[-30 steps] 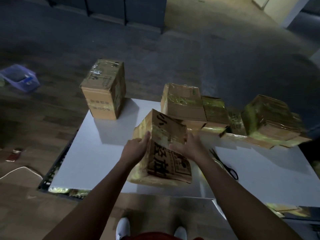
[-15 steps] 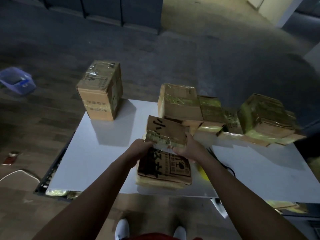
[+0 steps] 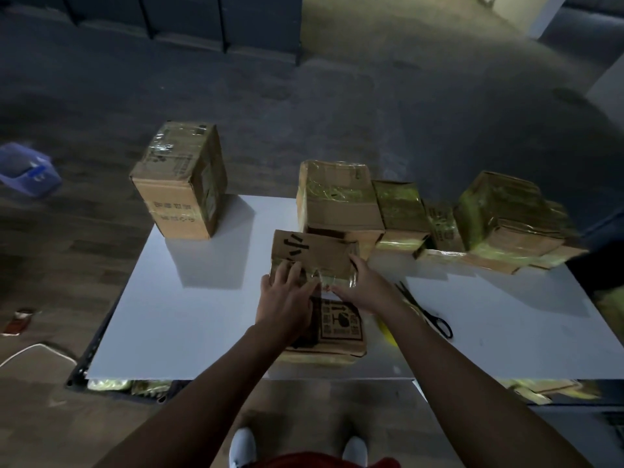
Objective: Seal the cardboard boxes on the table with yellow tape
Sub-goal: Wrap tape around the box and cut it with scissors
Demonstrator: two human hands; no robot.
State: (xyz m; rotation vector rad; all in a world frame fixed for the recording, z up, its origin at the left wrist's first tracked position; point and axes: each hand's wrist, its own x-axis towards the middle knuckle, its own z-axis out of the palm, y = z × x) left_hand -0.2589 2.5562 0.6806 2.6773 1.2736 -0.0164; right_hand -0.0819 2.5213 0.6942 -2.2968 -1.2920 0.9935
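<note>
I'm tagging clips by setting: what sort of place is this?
Probably a dim storeroom or warehouse packing spot: taped cardboard boxes crowd a plain white table, scissors lie on it, and the bare floor runs back to dark cabinets.

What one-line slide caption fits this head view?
Left hand and right hand rest on the near cardboard box on the white table, scissors beside it.

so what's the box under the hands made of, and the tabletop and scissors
Box: brown corrugated-looking cardboard, matte, printed black, with glossy yellowish tape glinting along its edges. Tabletop: smooth white board, likely laminate or painted; flat, even sheen. Scissors: dark handles, probably plastic; blades too dim to tell.
</note>
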